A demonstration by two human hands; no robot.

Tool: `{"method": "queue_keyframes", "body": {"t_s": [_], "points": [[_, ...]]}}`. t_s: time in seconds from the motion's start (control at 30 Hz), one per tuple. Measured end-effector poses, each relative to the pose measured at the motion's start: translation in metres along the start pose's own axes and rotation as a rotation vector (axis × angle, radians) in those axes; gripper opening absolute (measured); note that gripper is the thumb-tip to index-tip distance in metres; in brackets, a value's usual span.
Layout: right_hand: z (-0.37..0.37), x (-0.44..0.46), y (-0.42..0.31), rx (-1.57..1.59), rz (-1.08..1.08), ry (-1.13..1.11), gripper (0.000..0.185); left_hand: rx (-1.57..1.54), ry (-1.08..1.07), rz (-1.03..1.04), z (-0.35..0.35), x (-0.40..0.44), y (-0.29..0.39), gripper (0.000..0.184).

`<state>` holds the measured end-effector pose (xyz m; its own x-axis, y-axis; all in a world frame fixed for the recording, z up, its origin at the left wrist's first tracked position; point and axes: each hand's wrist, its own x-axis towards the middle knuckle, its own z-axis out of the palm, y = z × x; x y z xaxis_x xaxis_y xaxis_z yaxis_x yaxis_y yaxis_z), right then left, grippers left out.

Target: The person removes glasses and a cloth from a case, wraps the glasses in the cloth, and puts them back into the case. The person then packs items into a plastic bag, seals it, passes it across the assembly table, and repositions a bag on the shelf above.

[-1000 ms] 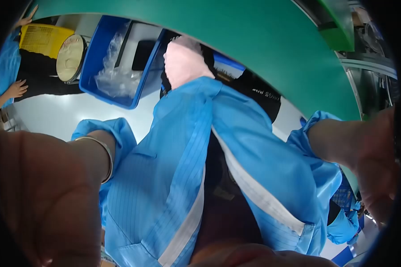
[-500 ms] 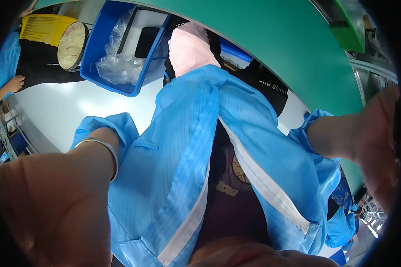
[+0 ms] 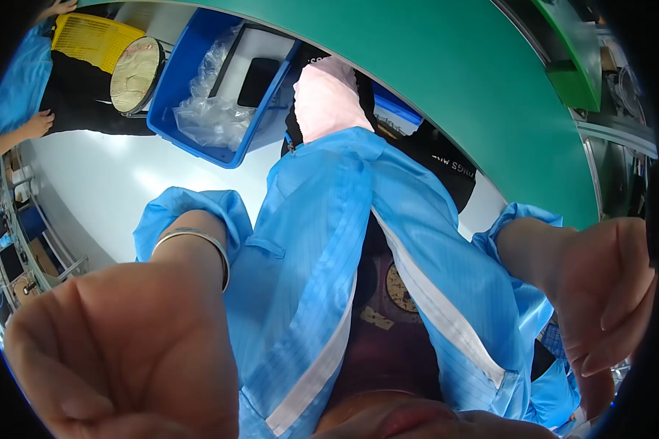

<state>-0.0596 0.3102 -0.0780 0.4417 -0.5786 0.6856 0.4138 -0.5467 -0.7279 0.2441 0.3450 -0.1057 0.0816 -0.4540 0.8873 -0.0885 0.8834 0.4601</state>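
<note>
My left hand [image 3: 124, 344] is large at the lower left, close to the camera, palm showing. A silver bangle [image 3: 223, 256] circles its wrist. Its fingers curl loosely, partly cut off by the dark frame edge, and nothing shows in them. At the right edge my right hand [image 3: 600, 293] hangs with loosely bent fingers that are apart, holding nothing visible. Between the hands is my blue striped work jacket [image 3: 307, 256], unfastened over a dark purple top [image 3: 388, 355]. Both hands are nearest the camera and the jacket sleeves.
A green table [image 3: 483, 95] spans the top right. A blue bin [image 3: 161, 110] holds clear plastic bags. Beside it are a round stool [image 3: 137, 73], a yellow basket [image 3: 99, 40] and another person in blue [image 3: 22, 95]. Shelving [image 3: 15, 249] lines the left edge.
Both hands have moved further into view; more of the right hand's fingers shows lower down. The surroundings have shifted slightly right and down in the view.
</note>
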Motion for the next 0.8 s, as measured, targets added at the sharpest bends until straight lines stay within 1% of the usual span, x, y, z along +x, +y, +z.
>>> {"method": "queue_keyframes", "body": {"t_s": [0.3, 0.57, 0.8], "points": [[0.006, -0.002, 0.009, 0.019, 0.013, -0.006, 0.031, -0.001, -0.025, -0.041, 0.002, -0.007, -0.002, 0.009], [0.005, -0.002, 0.019, 0.027, 0.052, -0.018, 0.023, -0.015, -0.042, -0.087, 0.005, -0.013, -0.006, 0.014], [0.011, -0.008, 0.026, 0.047, 0.044, -0.015, 0.017, -0.013, -0.046, -0.109, 0.01, -0.021, -0.015, 0.02]]}}
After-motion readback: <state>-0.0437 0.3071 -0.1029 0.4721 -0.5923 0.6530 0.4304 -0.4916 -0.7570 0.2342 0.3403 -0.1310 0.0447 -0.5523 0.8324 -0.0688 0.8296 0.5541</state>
